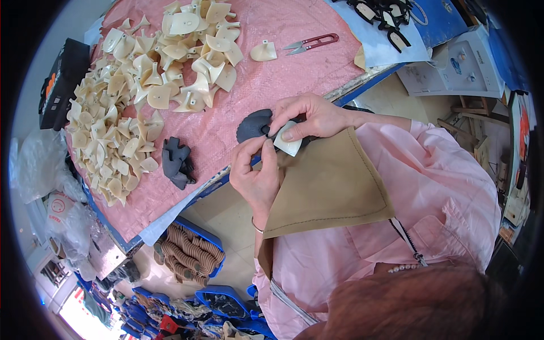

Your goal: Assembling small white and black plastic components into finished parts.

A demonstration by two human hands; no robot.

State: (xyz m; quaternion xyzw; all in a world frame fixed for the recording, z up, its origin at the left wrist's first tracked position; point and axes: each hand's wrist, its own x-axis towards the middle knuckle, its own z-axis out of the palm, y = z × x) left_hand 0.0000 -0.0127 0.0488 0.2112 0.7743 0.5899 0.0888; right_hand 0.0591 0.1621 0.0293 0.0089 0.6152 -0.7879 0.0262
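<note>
My right hand is closed on a cream curved plastic piece, its thumb pressed on the smooth face. Beside that piece, against my fingers, is a dark grey soft-looking piece with a rounded, ridged edge. The fingertips of my left hand are pinched together at the dark piece's edge, close to the cream one. Fingers hide where the two pieces meet. Both hands are just off the table's near edge, above a brown apron. A similar dark grey knobbly piece lies on the pink table cover.
A large heap of cream curved pieces covers the table's left. One loose cream piece lies near red-handled thread snips. Black parts sit at the far right. Below stands a blue bin of brown ribbed pieces.
</note>
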